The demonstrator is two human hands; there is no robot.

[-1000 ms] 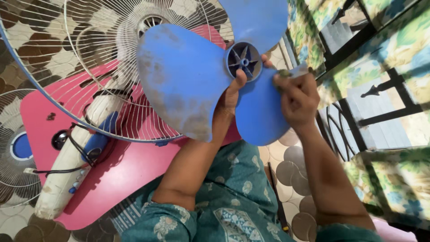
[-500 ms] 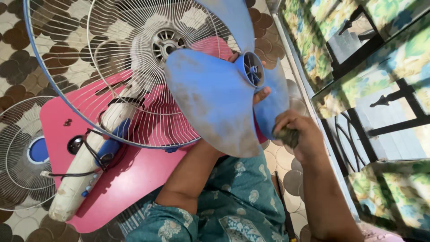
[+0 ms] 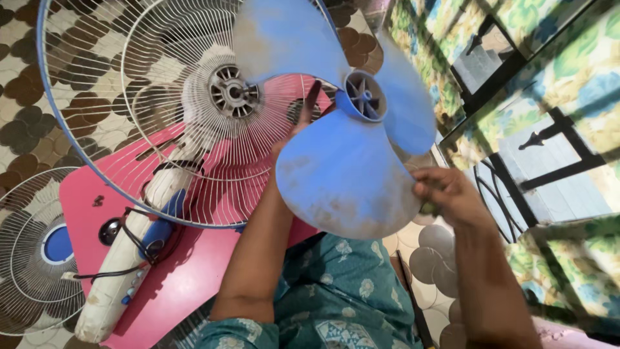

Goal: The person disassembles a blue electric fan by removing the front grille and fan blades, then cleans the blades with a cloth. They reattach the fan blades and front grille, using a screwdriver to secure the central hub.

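The left hand [image 3: 303,126] props the blade [image 3: 345,174] from behind, fingers hidden, while the right hand [image 3: 445,194] pinches its edge steady.

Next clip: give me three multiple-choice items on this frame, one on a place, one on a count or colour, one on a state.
1. Where is the second wire guard?
A. On the floor at far left
B. On the person's lap
C. Hung on the window

2. How many blades has the blue blade wheel?
A. Two
B. Three
C. Five

3. The blade wheel is
A. Mounted on the motor
B. Held off the fan
C. Lying on the floor

Key: 1 A, it lies on the tiles beside the pink board. 2 B, three blades meet at the hub. 3 B, the left hand and right hand hold it clear of the motor.
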